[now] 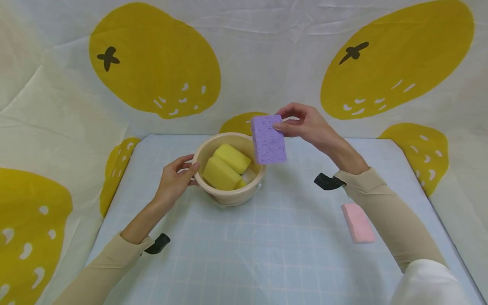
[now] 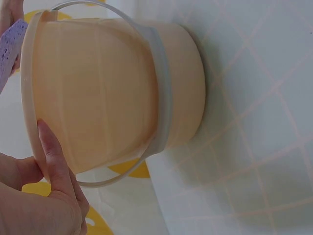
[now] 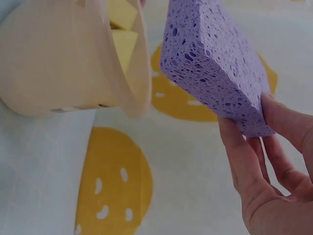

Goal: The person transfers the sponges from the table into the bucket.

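A purple sponge [image 1: 269, 142] hangs at the right rim of a cream bucket [image 1: 236, 195], pinched at its upper right edge between the thumb and fingers of my right hand [image 1: 305, 123]. In the right wrist view the sponge [image 3: 215, 68] shows its porous side, apart from the bucket's mouth. My left hand [image 1: 173, 178] grips the bucket's left rim, thumb on one side of the wall and fingers on the other. Yellow sponges [image 1: 223, 173] lie inside the bucket. Its pale handle [image 2: 164, 88] hangs down along the outer wall in the left wrist view.
A pink sponge [image 1: 358, 223] lies on the table at the right, beside my right forearm. The table [image 1: 228, 254] has a light blue checked cover. Behind and at the sides hangs a white cloth [image 1: 267, 63] with big yellow fruit prints.
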A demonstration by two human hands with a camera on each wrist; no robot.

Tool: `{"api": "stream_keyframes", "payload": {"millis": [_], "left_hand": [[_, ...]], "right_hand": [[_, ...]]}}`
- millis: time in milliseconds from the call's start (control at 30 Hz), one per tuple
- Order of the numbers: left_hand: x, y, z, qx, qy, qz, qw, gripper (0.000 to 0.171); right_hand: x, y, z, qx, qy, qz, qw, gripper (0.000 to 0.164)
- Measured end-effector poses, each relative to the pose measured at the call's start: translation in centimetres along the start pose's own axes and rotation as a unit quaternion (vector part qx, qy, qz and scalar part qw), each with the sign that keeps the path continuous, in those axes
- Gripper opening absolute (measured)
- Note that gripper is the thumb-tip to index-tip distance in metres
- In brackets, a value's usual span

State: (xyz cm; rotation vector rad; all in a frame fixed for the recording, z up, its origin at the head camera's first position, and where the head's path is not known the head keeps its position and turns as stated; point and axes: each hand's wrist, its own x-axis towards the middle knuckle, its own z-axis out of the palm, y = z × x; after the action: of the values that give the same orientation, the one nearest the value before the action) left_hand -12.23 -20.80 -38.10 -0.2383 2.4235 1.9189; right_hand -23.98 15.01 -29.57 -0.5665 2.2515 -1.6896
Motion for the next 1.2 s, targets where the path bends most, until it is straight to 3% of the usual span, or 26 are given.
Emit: {"api": "stream_keyframes", "payload": {"millis": [400, 700, 933, 1200], "left_hand": [[0.2, 0.0, 0.2, 0.006, -0.001, -0.003, 1.0000, 0.053], [0.1, 0.1, 0.3, 0.010, 0.002, -0.009, 0.9999, 0.053], [0.0, 0.2, 0.3, 0.014, 0.004, -0.012, 0.9998, 0.053], [-0.2, 0.2, 0.1, 0.013, 0.007, -0.010, 0.9998, 0.055]], "right_hand": [[2.7, 1.0, 2.7, 0.020, -0.035, -0.012, 0.999, 0.033], [4.3, 1.8, 4.8, -0.008, -0.071, -0.009, 0.997, 0.032], [5.1, 2.1, 5.9, -0.090, -0.070, -0.020, 0.993, 0.034], [5.7, 1.9, 7.2, -0.196, -0.092, -0.097, 0.971, 0.032]]}}
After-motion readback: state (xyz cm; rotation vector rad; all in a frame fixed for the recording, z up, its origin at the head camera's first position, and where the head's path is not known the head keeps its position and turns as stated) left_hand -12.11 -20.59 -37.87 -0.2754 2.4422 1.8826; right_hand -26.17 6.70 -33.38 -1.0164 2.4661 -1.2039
